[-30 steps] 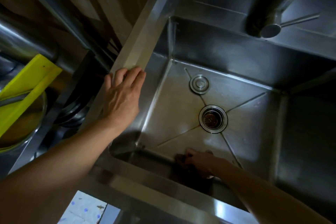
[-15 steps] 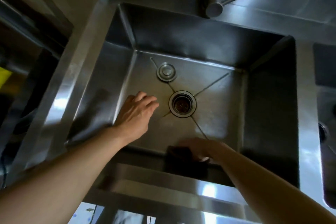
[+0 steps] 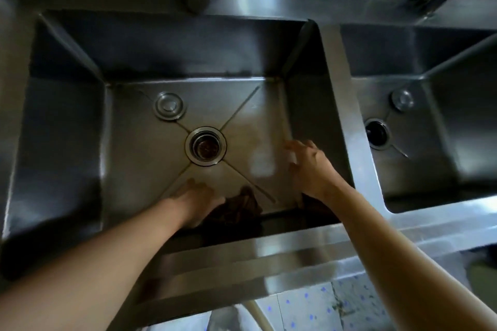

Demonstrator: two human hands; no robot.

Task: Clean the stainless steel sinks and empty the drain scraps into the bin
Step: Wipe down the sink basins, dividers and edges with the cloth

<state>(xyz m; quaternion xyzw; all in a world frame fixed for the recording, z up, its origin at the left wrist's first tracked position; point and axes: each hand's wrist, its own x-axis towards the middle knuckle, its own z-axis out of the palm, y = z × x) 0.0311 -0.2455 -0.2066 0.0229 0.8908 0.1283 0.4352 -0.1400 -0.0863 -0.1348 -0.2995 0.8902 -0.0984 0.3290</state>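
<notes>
Both hands low in the large rectangular brushed stainless steel sink (image 3: 67,142), by a crumpled dark brown cloth (image 3: 236,209).

The cloth lies bunched on the creased sink floor at the near wall. The left hand (image 3: 193,201) touches its left edge; its grip is blurred, so I cannot tell. The right hand (image 3: 309,166) hovers loose-fingered near the right wall. A round ringed drain strainer (image 3: 205,145) holding brownish scraps sits mid-floor, a flat round metal plug (image 3: 169,105) beyond it. A second steel sink (image 3: 443,142) lies right.

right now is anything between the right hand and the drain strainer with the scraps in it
Nothing visible. The right hand hangs over the bare floor of the left sink, to the right of the drain strainer. The dark cloth lies near the front wall under the left hand, out of that path.
</notes>
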